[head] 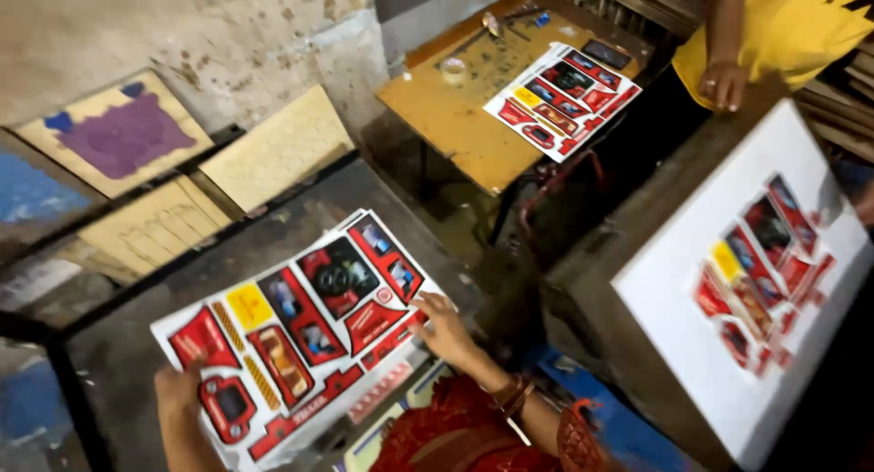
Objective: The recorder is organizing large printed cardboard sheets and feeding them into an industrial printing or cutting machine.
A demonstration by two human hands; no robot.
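Note:
A printed sheet (300,322) with red, black and yellow die-cut pictures lies on a dark worktable (273,226) in front of me. My left hand (179,390) presses on its near left corner. My right hand (443,331) rests with spread fingers on its right edge; the wrist wears bangles and a red sleeve. More printed sheets show underneath (387,395) near my body.
A wooden table (455,117) further off carries a similar printed sheet (562,97) and a tape roll (452,70). At right, a white board (674,308) bears another print (763,267). Another person in yellow stands there, one hand (724,82) hanging. Wooden die boards (273,149) lean against the wall.

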